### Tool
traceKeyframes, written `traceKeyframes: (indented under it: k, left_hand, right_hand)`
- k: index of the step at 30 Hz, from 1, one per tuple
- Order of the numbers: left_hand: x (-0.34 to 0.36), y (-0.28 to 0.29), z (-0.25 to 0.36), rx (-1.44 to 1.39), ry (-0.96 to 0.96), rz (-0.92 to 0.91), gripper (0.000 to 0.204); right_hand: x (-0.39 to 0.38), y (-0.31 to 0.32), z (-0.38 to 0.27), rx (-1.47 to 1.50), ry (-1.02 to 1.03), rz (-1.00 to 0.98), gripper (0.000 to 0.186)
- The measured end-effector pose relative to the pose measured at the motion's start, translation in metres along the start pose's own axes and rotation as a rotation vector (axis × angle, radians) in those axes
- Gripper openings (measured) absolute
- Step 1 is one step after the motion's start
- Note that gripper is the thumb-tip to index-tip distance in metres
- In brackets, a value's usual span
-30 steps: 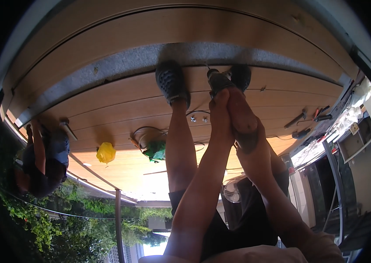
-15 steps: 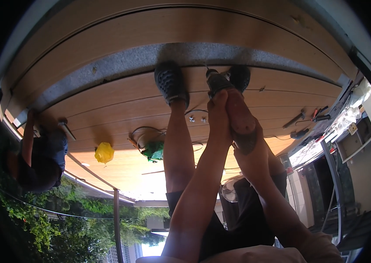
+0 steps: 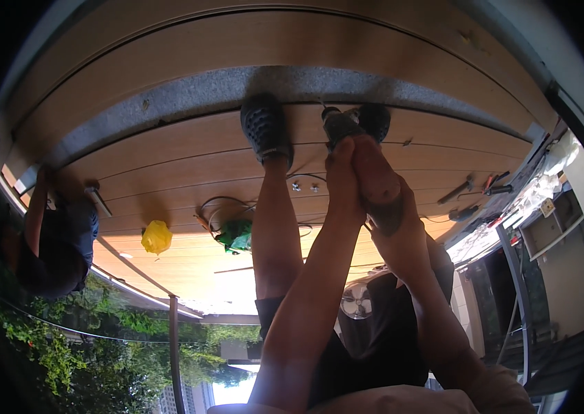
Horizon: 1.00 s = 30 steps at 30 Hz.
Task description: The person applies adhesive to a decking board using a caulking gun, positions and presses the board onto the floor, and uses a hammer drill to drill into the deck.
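Note:
My left hand (image 3: pixel 340 165) and my right hand (image 3: pixel 395 221) are both closed on a power drill (image 3: pixel 374 172) with a dark nose and reddish body. Its thin bit points away from me at the edge of a wood-toned plank (image 3: pixel 195 138), beside a grey strip (image 3: pixel 167 100) of rough floor. My left shoe (image 3: pixel 263 124), dark and textured, is left of the drill; my right shoe (image 3: pixel 374 121) is partly hidden behind it. Small metal pieces (image 3: pixel 305 187) lie on the planks between my left leg and left arm.
A co-worker (image 3: pixel 54 241) crouches far left beside a hammer (image 3: pixel 99 200). Yellow bag (image 3: pixel 156 237), green bag (image 3: pixel 235 236) and looped cable (image 3: pixel 219 201) lie left of my leg. Hand tools (image 3: pixel 461 190) lie right. A fan (image 3: pixel 356 301) and railing post (image 3: pixel 174 338) show behind me.
The scene has slid slightly left and up in the view, the drill and both my hands with it. My grip looks the same. The co-worker's arm has shifted a little.

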<state>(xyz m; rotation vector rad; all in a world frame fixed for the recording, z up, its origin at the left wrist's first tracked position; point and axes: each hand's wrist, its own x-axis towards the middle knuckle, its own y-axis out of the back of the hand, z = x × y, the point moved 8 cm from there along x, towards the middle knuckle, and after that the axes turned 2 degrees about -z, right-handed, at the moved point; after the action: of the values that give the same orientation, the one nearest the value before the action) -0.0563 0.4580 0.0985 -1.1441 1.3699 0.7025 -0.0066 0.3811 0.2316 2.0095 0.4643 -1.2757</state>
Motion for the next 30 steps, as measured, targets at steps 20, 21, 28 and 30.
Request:
traceKeyframes:
  k: [20, 21, 28, 30]
  left_hand:
    - [0.007, 0.008, -0.010, 0.143, -0.119, 0.203, 0.034]
    - [0.004, 0.009, -0.008, 0.170, -0.140, 0.238, 0.034]
    - [-0.006, 0.010, -0.004, 0.228, -0.146, 0.231, 0.034]
    - [-0.004, 0.013, -0.004, 0.236, -0.126, 0.210, 0.034]
  right_hand:
    - [-0.004, 0.000, 0.013, 0.113, -0.047, 0.001, 0.086]
    - [-0.006, -0.001, 0.014, 0.111, -0.052, -0.003, 0.086]
    - [-0.014, -0.004, 0.019, 0.116, -0.088, 0.021, 0.087]
    - [-0.015, -0.005, 0.016, 0.089, -0.073, 0.030, 0.087]
